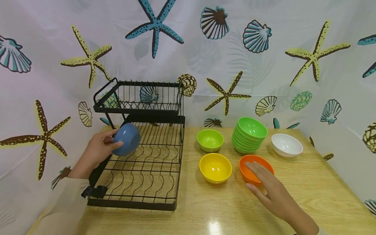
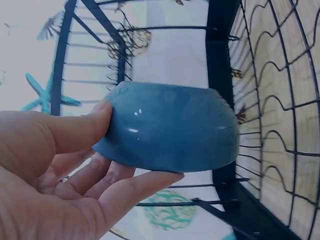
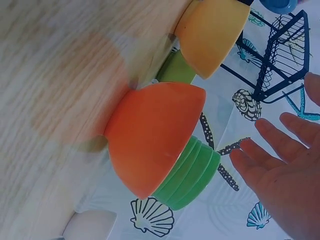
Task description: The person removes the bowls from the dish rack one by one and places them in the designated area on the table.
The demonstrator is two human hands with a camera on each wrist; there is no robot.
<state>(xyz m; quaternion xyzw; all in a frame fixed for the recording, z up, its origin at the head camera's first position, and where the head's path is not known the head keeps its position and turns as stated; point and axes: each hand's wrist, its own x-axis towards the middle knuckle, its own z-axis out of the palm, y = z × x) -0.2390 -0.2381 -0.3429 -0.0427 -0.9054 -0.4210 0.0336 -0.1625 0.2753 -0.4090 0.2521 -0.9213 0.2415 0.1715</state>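
My left hand (image 1: 101, 147) pinches a blue bowl (image 1: 129, 139) by its side and holds it tilted over the left part of the black dish rack (image 1: 132, 205). In the left wrist view the thumb and fingers grip one end of the blue bowl (image 2: 170, 127). On the right, my right hand (image 1: 273, 192) hovers with fingers extended just in front of and above an orange bowl (image 1: 248, 173), holding nothing. The right wrist view shows a gap between the fingers and the orange bowl (image 3: 150, 132).
Left of the orange bowl stands a yellow bowl (image 1: 215, 169), with a lime green bowl (image 1: 210, 140) behind it. A stack of several green bowls (image 1: 248, 137) and a white bowl (image 1: 286, 145) stand further back. The rack's upper tier (image 1: 136, 111) overhangs its rear part.
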